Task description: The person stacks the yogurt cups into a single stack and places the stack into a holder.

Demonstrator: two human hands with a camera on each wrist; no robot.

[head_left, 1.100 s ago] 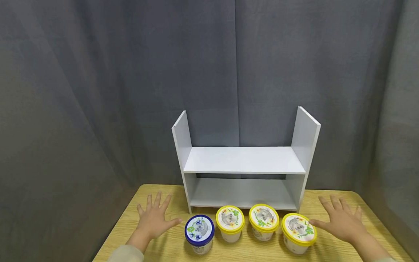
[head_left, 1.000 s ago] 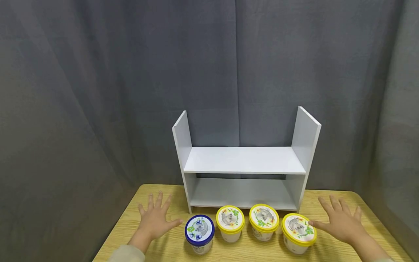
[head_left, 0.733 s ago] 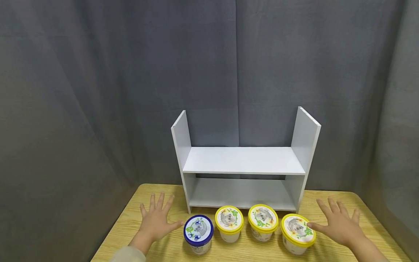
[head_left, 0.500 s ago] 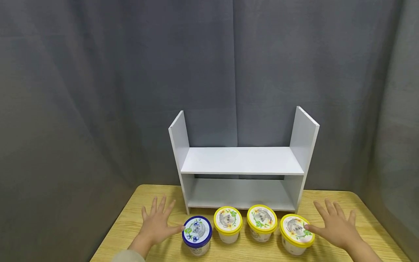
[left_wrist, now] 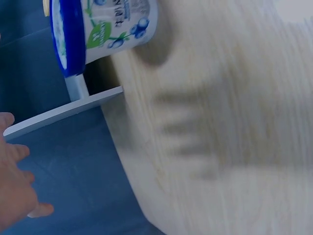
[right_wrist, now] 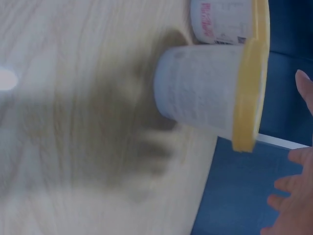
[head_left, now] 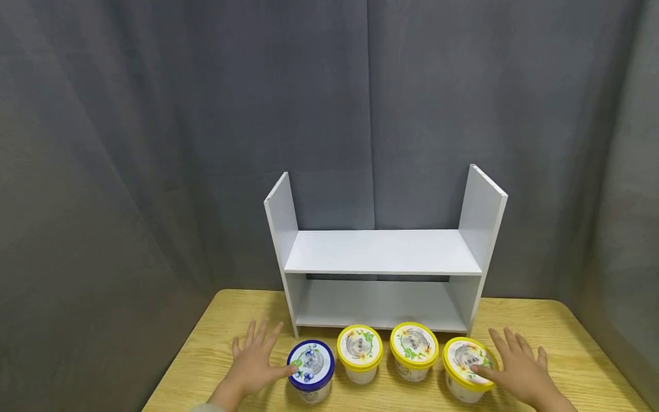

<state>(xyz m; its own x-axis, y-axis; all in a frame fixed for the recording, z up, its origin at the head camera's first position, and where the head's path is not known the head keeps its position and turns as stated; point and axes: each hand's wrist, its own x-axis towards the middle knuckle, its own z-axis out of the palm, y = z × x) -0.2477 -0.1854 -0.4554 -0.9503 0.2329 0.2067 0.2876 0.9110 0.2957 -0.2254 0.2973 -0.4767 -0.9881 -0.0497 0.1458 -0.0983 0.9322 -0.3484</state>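
My left hand (head_left: pixel 253 366) is spread beside a tub with a blue lid (head_left: pixel 311 366), its thumb overlapping the lid's left edge in the head view. In the left wrist view that tub (left_wrist: pixel 115 24) shows blueberries printed on its side. My right hand (head_left: pixel 521 369), fingers spread, hovers by the rightmost yellow-lidded tub (head_left: pixel 465 395), its thumb over part of the lid. The right wrist view shows this tub (right_wrist: pixel 200 88) standing apart from the right hand (right_wrist: pixel 293 200). Two more yellow-lidded tubs, a left one (head_left: pixel 360 349) and a right one (head_left: pixel 414 346), stand between. Neither hand grips anything.
A white two-tier shelf (head_left: pixel 383 252) stands behind the row of tubs, with upright side panels. All stand on a light wood-grain table (head_left: pixel 206 349). Grey curtains (head_left: pixel 329 114) hang behind and at both sides.
Both hands have moved inward and slightly toward the near edge, bringing the left thumb over the blue lid and the right thumb farther over the yellow lid. The tubs stay in place.
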